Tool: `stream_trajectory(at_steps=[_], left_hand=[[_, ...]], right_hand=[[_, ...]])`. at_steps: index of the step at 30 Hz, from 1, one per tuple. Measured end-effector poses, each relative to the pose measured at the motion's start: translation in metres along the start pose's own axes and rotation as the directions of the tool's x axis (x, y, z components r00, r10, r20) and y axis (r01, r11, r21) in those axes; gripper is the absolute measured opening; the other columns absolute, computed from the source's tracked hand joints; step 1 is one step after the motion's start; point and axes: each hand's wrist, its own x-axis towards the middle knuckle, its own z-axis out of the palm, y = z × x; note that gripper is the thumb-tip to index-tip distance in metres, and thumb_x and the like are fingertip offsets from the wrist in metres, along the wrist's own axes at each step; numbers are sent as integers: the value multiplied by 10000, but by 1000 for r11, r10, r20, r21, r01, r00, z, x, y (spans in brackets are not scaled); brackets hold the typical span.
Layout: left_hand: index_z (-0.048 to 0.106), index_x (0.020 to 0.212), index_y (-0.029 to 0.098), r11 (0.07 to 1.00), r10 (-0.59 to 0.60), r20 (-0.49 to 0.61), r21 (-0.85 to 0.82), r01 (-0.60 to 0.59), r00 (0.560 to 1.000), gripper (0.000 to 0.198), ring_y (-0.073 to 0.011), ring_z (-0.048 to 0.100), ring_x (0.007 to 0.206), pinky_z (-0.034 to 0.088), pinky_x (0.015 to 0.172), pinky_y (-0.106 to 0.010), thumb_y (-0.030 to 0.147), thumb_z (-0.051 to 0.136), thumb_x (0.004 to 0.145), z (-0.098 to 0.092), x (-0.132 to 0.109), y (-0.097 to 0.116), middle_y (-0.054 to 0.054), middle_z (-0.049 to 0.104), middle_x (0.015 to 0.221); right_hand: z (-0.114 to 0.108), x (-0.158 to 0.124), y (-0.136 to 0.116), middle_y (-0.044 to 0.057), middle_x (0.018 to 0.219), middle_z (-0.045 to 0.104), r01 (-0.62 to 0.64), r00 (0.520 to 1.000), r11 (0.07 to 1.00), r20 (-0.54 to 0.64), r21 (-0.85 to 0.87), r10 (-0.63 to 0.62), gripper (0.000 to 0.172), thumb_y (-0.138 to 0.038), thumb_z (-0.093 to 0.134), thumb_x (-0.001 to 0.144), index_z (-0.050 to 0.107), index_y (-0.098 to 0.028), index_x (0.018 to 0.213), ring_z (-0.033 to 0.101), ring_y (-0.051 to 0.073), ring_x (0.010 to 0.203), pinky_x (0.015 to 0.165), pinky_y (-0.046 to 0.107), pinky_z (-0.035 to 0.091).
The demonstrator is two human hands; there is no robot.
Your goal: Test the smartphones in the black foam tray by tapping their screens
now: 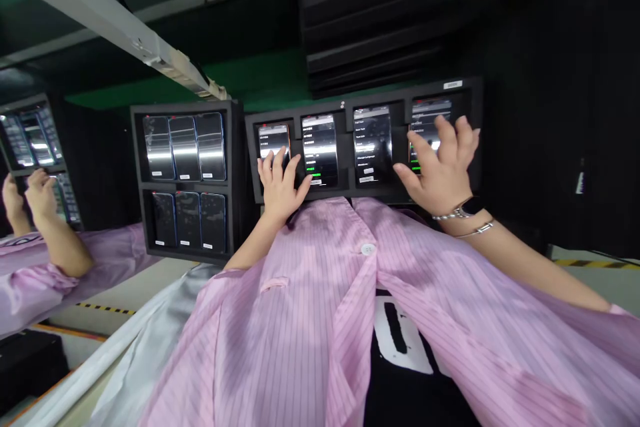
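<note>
- Head view, and I have both hands up at a black foam rack (345, 105) holding four smartphones upright in a row, all screens lit with menu text and green bars I can't read.
- Left hand (281, 187): fingers spread and slightly curled, fingertips (265, 167) over the lower part of the first phone (274, 140). No pinch. I can't tell whether they are pressing the glass.
- Right hand (440, 170): fingers fanned wide, thumb out to the left, covering most of the fourth phone (430, 121). It isn't pinching anything, and contact is again hard to judge from here.
- Between the hands, the second phone (320, 150) and third phone (373, 143) stand untouched.
- On the right wrist I see a smartwatch (470, 208) on a metal band, with a thin bracelet (475, 230) just below it.
- Left of the row stands a second black rack (187, 183) with two rows of three phones, screens unlit.
- At the far left, a hand (40, 197) in a pink sleeve (40, 283) sits at another phone rack (30, 140). I can't tell whether that's a mirror image or a co-worker.
- Below: a pink striped smock (300, 320) with a white button (368, 249), open over a black printed shirt (400, 373).
- Overhead: a grey beam (100, 13) and black shelving (375, 33).
- Floor: yellow-and-black hazard tape (590, 264).
</note>
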Motion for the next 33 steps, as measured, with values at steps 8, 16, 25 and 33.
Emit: stream_trajectory(at_steps=[8, 16, 25, 33], left_hand=[[652, 1354, 221, 999, 32, -30, 22, -31, 999, 550, -392, 323, 1546, 123, 1305, -644, 593, 576, 955, 0, 1, -2, -152, 514, 1579], [650, 1350, 225, 1000, 20, -14, 3, -20, 1000, 547, -388, 317, 1553, 120, 1304, -650, 600, 562, 961, -1, 1, -5, -152, 511, 1581], [703, 1304, 307, 960, 277, 123, -61, -272, 953, 405, -363, 355, 1548, 139, 1303, -671, 534, 568, 997, 1, 11, 19, -97, 557, 1554], [704, 1293, 362, 842, 527, 201, -258, -474, 826, 342, -334, 314, 1584, 141, 1315, -665, 504, 589, 1003, 33, 40, 58, -47, 499, 1612]], right_hand=[[28, 13, -22, 185, 1666, 344, 5, 999, 997, 45, 78, -9, 692, -658, 424, 997, 498, -238, 1541, 218, 469, 1557, 1200, 777, 149], [26, 27, -27, 207, 1657, 356, 33, 998, 995, 42, 91, -37, 756, -659, 415, 1000, 417, -182, 1587, 218, 447, 1567, 1228, 751, 114], [16, -19, 3, 144, 1432, 615, 190, 978, 972, 58, 139, -200, 482, -538, 482, 1020, 639, -208, 1334, 441, 366, 1455, 1253, 674, 204], [19, -24, 8, 111, 1388, 651, 128, 985, 986, 100, 104, -139, 415, -462, 461, 1026, 680, -246, 1304, 462, 368, 1434, 1244, 696, 198]])
